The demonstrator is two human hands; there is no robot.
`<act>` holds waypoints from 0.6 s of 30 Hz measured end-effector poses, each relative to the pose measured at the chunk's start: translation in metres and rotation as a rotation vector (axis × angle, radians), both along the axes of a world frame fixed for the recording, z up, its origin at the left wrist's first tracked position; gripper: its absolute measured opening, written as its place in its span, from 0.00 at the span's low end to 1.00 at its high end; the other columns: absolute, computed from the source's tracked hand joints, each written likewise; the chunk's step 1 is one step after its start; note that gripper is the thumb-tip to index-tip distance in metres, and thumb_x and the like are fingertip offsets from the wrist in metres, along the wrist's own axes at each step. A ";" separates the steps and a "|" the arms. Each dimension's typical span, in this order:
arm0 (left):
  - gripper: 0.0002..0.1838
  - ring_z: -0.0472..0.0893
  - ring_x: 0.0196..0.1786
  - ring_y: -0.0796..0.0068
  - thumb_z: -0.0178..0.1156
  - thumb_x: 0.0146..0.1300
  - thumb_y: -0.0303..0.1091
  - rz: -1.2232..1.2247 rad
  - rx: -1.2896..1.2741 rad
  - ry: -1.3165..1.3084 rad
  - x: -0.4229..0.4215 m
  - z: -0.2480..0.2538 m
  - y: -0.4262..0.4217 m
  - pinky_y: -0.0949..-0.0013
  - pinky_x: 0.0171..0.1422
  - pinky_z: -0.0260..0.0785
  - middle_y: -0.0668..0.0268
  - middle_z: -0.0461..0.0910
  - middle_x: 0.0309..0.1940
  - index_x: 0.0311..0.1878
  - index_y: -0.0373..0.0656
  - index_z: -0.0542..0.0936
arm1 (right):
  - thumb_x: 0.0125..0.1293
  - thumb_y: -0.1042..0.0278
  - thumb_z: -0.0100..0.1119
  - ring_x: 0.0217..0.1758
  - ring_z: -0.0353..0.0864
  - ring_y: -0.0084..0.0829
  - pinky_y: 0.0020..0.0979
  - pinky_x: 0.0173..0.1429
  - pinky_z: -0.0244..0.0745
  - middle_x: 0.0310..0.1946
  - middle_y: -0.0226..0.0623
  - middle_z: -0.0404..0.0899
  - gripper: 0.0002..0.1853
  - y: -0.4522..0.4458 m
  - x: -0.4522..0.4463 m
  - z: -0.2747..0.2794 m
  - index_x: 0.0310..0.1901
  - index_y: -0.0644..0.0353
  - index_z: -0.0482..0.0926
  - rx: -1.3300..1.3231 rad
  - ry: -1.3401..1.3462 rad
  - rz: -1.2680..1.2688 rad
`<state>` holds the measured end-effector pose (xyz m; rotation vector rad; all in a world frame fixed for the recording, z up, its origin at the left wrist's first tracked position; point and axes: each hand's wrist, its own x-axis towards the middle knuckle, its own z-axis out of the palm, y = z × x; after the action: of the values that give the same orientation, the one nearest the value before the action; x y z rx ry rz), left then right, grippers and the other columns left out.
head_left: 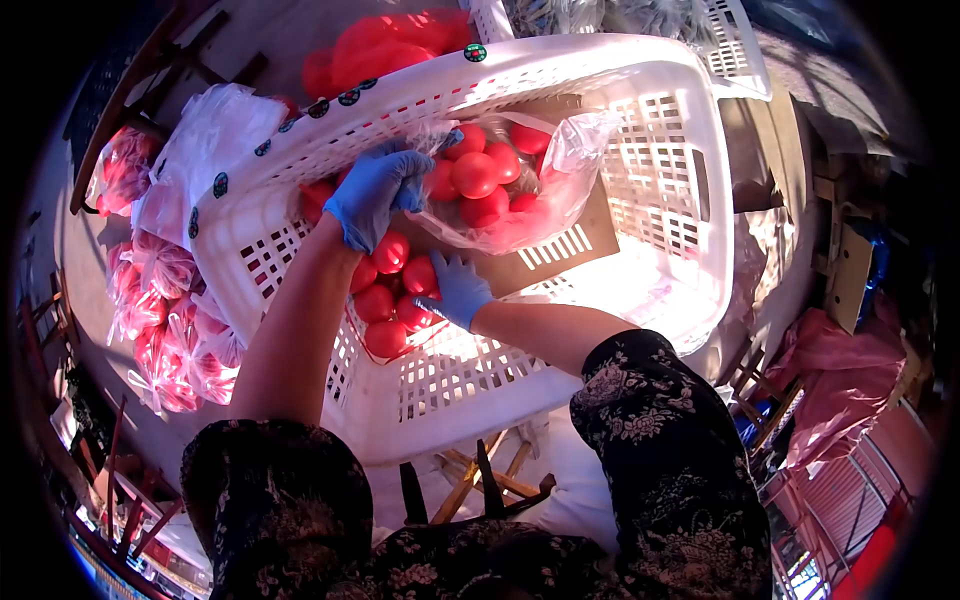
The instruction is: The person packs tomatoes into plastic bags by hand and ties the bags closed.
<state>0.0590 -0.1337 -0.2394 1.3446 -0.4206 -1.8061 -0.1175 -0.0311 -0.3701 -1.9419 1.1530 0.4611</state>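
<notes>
Both hands wear blue gloves inside a large white plastic crate. My left hand is closed on the gathered edge of a clear plastic bag. Several red tomatoes lie in that bag. Lower in the crate, my right hand rests against a pile of loose tomatoes. Its fingers are apart, with the thumb and a finger on either side of one tomato. A brown cardboard piece lies under the bag, and my left forearm hides part of the crate's left side.
Knotted bags of tomatoes lie on the floor left of the crate, near loose clear plastic bags. Red netting is behind it. Another white crate stands at the back right. A wooden stool is below the near side.
</notes>
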 end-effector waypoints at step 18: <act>0.04 0.60 0.16 0.83 0.53 0.56 0.30 -0.034 -0.014 -0.059 -0.002 0.018 -0.004 0.76 0.27 0.55 0.74 0.62 0.13 0.27 0.43 0.71 | 0.56 0.58 0.63 0.42 0.79 0.31 0.31 0.48 0.78 0.46 0.40 0.76 0.27 -0.162 -0.047 0.119 0.54 0.61 0.69 1.500 -0.654 -0.704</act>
<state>0.0571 -0.1376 -0.2211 1.3910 -0.4896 -1.7920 -0.1648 -0.1930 -0.2512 -0.2647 0.5874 0.1413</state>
